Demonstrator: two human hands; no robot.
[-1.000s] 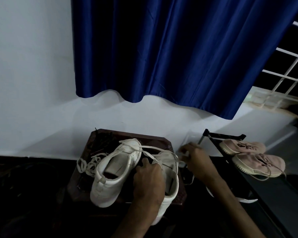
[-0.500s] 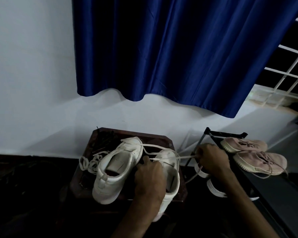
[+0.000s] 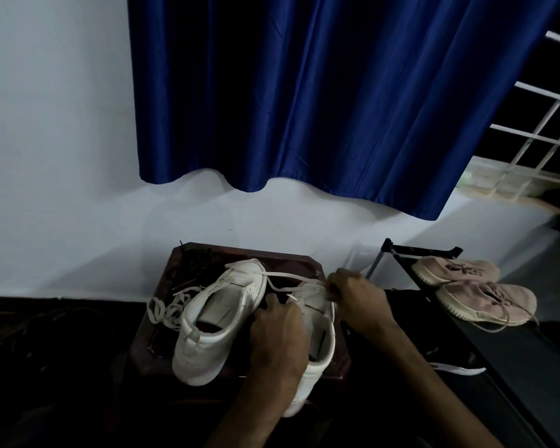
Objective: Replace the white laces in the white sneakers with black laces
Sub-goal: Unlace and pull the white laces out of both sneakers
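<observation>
1. A dark brown worktop [image 3: 307,263] stands against a white wall. Clock directions here are read from its middle, with 12 toward the wall.
2. Two white sneakers stand on it, toes toward 12. The left-side sneaker [image 3: 220,318] sits at about 9. The right-side sneaker [image 3: 316,299] sits at about 3, its heel hanging over the near edge at 5.
3. The left hand [image 3: 278,331] lies on the right-side sneaker, its fingers curled over the tongue and opening, gripping the shoe.
4. The right hand [image 3: 359,295] is at 2, by the toe end of the same shoe, its fingertips pressed together and pinching the white lace [image 3: 291,277].
5. From that pinch the white lace runs toward 10, across the toe of the left-side sneaker.
6. A loose lace [image 3: 165,308], also white, lies heaped at 9, touching the side of the left-side sneaker.
7. The black laces [image 3: 198,261] lie in a dark tangle at the 11 corner; their detail is hard to make out.
8. Beyond the worktop at 3 stands a black rack [image 3: 498,350] carrying two pink shoes [image 3: 488,302] side by side.
9. A blue curtain [image 3: 304,92] hangs high at 12.
</observation>
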